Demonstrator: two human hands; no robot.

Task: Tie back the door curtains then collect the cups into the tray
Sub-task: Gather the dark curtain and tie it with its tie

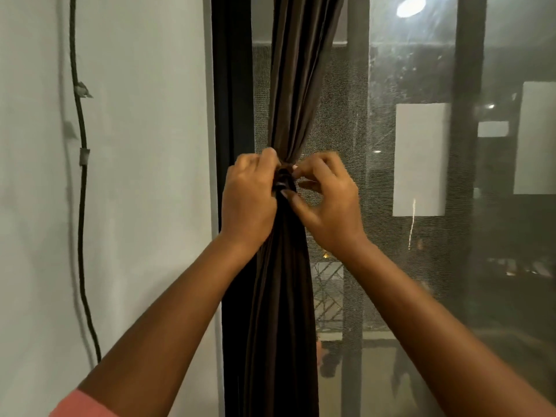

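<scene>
A dark brown door curtain (296,85) hangs gathered into a narrow bundle in front of the glass door. At mid-height the bundle is cinched by a dark tie-back band (285,180). My left hand (248,197) grips the gathered curtain at the band from the left, fingers curled round the fabric. My right hand (326,200) pinches the band from the right with thumb and fingertips. Below my hands the curtain falls straight down. No cups or tray are in view.
A white wall (135,176) fills the left, with a black cable (81,188) running down it. The dark door frame (231,85) stands just left of the curtain. Right of it are a mesh screen (340,130) and reflective glass (451,251).
</scene>
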